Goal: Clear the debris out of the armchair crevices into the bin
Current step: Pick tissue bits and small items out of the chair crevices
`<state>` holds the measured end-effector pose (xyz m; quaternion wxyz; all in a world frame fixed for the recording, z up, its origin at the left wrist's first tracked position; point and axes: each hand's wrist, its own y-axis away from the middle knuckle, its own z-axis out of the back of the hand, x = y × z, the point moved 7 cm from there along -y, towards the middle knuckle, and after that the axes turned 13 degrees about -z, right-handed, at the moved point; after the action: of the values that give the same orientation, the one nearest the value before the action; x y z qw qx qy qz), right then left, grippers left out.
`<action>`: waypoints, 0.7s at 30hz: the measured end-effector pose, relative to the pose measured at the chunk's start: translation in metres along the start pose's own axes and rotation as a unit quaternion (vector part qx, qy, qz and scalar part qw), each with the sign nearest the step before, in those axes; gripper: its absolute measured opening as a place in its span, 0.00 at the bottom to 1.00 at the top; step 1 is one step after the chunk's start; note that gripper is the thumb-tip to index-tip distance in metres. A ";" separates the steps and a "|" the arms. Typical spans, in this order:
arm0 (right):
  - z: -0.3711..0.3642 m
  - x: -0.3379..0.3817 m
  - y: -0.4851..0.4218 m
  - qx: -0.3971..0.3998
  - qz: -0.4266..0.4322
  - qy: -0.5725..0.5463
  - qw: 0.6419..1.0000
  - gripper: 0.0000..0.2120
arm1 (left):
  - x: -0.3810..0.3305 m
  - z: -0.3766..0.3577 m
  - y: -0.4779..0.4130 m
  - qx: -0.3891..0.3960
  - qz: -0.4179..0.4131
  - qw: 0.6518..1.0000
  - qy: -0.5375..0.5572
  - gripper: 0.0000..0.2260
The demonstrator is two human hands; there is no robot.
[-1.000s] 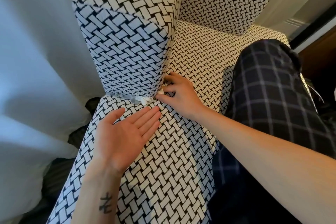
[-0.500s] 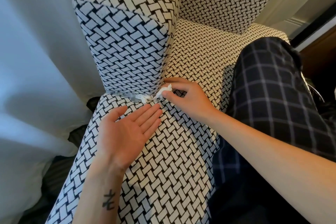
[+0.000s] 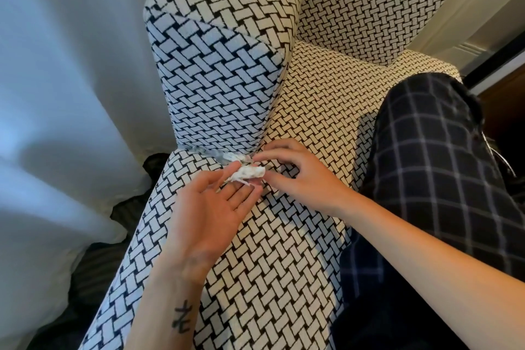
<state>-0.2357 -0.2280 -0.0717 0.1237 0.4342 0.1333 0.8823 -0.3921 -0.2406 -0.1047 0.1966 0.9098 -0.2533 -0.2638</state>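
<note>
The armchair [image 3: 284, 250] has black-and-white woven-pattern fabric. A crumpled white scrap of paper [image 3: 246, 173] lies on the fingertips of my left hand [image 3: 210, 207], which is held palm up and flat over the seat. My right hand [image 3: 298, 176] hovers just to the right of the scrap, fingers spread around it and touching its edge. More pale, crumpled debris [image 3: 216, 154] is wedged in the crevice where the armrest block meets the seat, right behind my left fingertips. No bin is in view.
A white curtain [image 3: 65, 94] hangs at the left of the chair. Dark striped fabric [image 3: 85, 278] lies on the floor beside it. My leg in dark checked trousers [image 3: 434, 165] rests on the seat at the right. A dark doorway edge is at far right.
My right hand pulled a white scrap out of the crevice and brought it onto my left fingertips. My left hand lifted slightly toward the crevice.
</note>
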 end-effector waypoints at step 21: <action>-0.010 0.019 -0.017 -0.054 0.060 0.221 0.972 0.16 | -0.010 0.004 -0.003 0.024 -0.088 0.986 -0.138 0.11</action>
<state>-0.2532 -0.2070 -0.0696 0.0614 0.2282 0.0834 0.9681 -0.4007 -0.2335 -0.1053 0.1141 0.8876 -0.2033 -0.3972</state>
